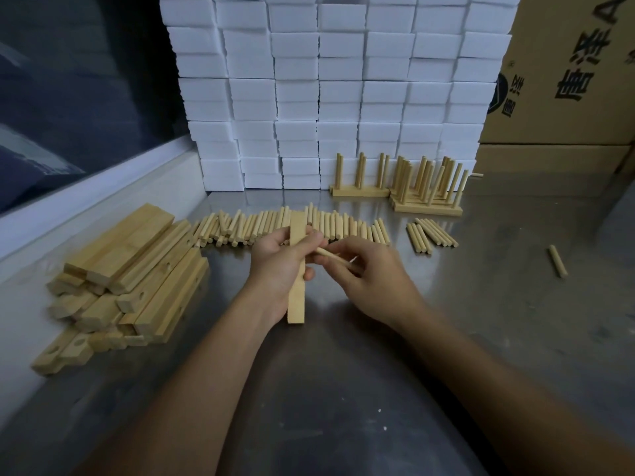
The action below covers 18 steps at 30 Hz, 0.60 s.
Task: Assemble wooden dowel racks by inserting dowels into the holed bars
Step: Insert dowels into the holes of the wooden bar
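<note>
- We hold one holed bar in our left hand, fingers wrapped round its middle, the bar running away from us just above the steel table. Its holes are turned out of sight, so we judge the aim by feel alone.
- Our right hand pinches a dowel between thumb and fingertips, its tip right against the side of the bar, beside our left fingers. Whether the tip is already in a hole we cannot tell.
- If the dowel meets the hole at a slant, it may jam part way or split the wood at the rim; a straight push along the hole's line looks safer.
- Our left fingertips lie very near the dowel's tip, so a slip off the bar could jab them.
- A loose grip on the bar could let it twist under the push, and the dowel would skid off.
- The row of loose dowels lies just beyond our hands; a dropped bar would scatter them, and round stock rolls freely on steel, as the stray dowel off to the right suggests.
- The pile of bars sits to our left, and the finished racks stand farther back by the white blocks, well apart from our hands.
</note>
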Each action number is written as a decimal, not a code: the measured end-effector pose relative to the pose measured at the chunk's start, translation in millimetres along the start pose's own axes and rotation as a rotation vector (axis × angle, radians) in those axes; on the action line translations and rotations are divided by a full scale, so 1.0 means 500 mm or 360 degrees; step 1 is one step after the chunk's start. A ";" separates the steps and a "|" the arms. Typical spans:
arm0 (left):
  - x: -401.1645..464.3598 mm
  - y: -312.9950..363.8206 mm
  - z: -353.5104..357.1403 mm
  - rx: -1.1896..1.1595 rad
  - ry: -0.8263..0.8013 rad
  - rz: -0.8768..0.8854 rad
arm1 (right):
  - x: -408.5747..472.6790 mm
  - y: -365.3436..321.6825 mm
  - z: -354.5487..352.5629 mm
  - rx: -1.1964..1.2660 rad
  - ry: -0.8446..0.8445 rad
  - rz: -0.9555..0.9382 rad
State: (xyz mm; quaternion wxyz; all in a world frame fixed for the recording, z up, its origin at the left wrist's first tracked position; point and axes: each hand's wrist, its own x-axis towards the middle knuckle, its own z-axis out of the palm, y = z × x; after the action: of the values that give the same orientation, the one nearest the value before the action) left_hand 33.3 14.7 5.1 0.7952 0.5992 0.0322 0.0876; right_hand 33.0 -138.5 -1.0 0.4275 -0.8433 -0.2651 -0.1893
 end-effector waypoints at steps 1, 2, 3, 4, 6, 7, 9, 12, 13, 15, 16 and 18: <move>-0.002 -0.001 0.004 0.0024 -0.0035 0.0007 | -0.001 0.000 0.001 -0.0056 -0.0050 -0.0064; -0.003 -0.001 0.007 0.0043 -0.0047 0.0009 | -0.002 0.000 0.001 -0.0097 -0.0085 -0.0088; -0.003 -0.002 0.010 0.0049 -0.0039 0.0002 | -0.002 0.001 0.001 -0.0106 -0.0096 -0.0086; -0.002 -0.001 0.012 0.0038 -0.0017 -0.0016 | -0.001 0.002 0.000 -0.0101 -0.0087 -0.0067; 0.000 0.002 0.014 -0.0049 0.0020 -0.0071 | 0.001 0.007 0.001 -0.0093 -0.0045 -0.0002; 0.000 0.003 0.014 -0.0112 0.0008 -0.0094 | 0.003 0.010 0.001 -0.0083 -0.0017 0.0040; -0.001 0.006 0.015 -0.0206 -0.0082 -0.0126 | 0.004 0.013 0.001 -0.0037 0.0077 0.0098; -0.007 0.007 0.016 -0.0273 -0.0235 -0.0196 | 0.004 0.016 -0.002 -0.0002 0.0242 0.0084; -0.009 0.007 0.015 -0.0270 -0.0275 -0.0218 | 0.004 0.016 -0.003 0.0019 0.0274 0.0074; -0.013 0.006 0.012 -0.0237 -0.0336 -0.0250 | 0.005 0.015 -0.003 0.0037 0.0304 0.0048; -0.014 0.006 0.011 -0.0225 -0.0352 -0.0255 | 0.004 0.013 -0.003 0.0027 0.0306 0.0029; -0.013 0.005 0.008 -0.0203 -0.0365 -0.0249 | 0.004 0.011 -0.003 0.0000 0.0294 -0.0018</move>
State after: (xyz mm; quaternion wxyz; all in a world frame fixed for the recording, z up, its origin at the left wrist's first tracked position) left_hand 27.3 10.2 8.3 0.8345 0.5491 -0.0179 -0.0418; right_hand 37.7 -141.8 -2.6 0.4490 -0.8207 -0.2294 -0.2688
